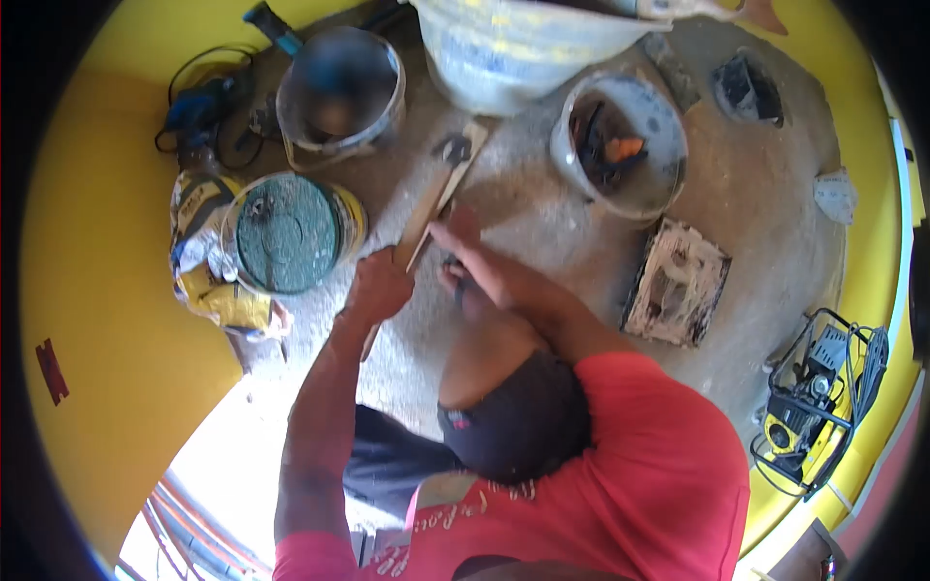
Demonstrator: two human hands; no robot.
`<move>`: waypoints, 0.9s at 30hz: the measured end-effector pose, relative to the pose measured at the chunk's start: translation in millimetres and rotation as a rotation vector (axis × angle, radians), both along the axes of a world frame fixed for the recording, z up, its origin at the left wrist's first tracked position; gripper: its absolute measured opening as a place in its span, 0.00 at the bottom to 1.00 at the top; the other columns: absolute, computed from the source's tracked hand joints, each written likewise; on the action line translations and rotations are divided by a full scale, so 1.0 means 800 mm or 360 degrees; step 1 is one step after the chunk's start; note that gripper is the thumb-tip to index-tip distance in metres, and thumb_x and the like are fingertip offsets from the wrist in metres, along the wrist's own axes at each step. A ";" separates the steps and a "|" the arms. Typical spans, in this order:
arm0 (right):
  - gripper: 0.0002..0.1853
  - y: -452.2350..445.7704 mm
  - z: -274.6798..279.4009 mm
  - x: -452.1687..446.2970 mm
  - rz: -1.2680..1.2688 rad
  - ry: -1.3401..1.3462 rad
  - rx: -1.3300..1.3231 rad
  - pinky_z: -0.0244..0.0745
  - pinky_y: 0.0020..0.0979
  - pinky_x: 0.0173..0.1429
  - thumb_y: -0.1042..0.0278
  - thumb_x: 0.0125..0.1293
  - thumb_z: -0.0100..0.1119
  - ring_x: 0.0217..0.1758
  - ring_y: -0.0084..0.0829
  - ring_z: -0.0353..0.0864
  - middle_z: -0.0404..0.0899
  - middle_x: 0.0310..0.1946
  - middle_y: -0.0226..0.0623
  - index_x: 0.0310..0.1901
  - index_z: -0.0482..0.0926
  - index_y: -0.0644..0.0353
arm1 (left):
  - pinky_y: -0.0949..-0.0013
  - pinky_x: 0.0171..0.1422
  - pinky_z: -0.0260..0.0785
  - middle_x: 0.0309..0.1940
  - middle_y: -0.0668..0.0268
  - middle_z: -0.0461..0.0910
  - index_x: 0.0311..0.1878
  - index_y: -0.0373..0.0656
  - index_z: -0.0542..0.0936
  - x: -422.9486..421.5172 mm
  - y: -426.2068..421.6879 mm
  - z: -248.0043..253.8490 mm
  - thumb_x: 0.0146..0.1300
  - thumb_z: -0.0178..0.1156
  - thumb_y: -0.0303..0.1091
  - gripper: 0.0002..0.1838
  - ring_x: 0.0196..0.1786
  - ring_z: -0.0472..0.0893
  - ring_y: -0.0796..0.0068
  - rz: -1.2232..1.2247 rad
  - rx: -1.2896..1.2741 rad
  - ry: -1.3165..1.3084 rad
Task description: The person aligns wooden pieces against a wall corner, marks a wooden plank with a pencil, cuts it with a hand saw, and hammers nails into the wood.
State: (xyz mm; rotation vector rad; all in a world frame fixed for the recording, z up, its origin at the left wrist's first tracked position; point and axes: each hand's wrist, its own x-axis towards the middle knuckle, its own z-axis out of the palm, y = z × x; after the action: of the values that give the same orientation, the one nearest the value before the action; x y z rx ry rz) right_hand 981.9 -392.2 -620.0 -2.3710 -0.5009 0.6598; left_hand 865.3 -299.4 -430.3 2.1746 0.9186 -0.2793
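Observation:
My left hand [383, 286] is closed around a long, narrow wooden strip [426, 215], which slants up and away over the concrete floor. Close to the strip's right side is my right hand [475, 266], its fingers curled. A small dark thing shows at those fingers, too blurred to name. One finger or the thumb reaches toward the strip's edge. Near the far end of the strip there is a small dark object [452, 148] whose kind I cannot make out. Below my right hand, a rounded form with dark fabric [518, 416] hides part of the floor.
To the left stand a green-lidded bucket [289, 232] and a bucket [387, 116] with blurred contents. A large white tub [513, 58] is ahead. Rightward are a tool bucket [668, 160], a smeared square board [678, 281] and a yellow-black machine [819, 402]. Corded tools [199, 107] lie far left.

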 end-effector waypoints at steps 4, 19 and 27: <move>0.36 -0.007 -0.035 0.004 0.0135 0.0363 0.0059 0.77 0.40 0.47 0.35 0.46 0.66 0.41 0.49 0.82 0.82 0.36 0.51 0.42 0.79 0.64 | 0.65 0.27 0.67 0.18 0.59 0.75 0.28 0.36 0.75 0.005 -0.024 0.088 0.50 0.60 0.28 0.05 0.21 0.75 0.74 0.0236 -0.0083 -0.0657; 0.36 -0.004 0.003 0.014 0.0201 0.0326 -0.0158 0.78 0.40 0.47 0.35 0.48 0.64 0.43 0.49 0.82 0.82 0.38 0.54 0.42 0.81 0.66 | 0.59 0.31 0.73 0.26 0.48 0.80 0.36 0.32 0.76 -0.032 -0.025 0.021 0.54 0.64 0.31 0.12 0.26 0.81 0.54 0.0213 -0.0178 -0.0552; 0.36 -0.015 -0.003 0.010 0.0145 0.0048 -0.0217 0.77 0.40 0.43 0.33 0.46 0.65 0.39 0.47 0.83 0.82 0.34 0.48 0.40 0.80 0.64 | 0.63 0.33 0.71 0.21 0.59 0.78 0.33 0.33 0.77 -0.090 -0.074 0.018 0.51 0.63 0.32 0.11 0.25 0.77 0.72 0.0711 -0.0190 -0.0196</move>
State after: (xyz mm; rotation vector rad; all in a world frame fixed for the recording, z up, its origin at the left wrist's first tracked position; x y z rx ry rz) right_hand 989.6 -404.5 -622.1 -2.4731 -0.5699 0.7922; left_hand 793.0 -358.4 -416.1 1.7977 1.2481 0.0175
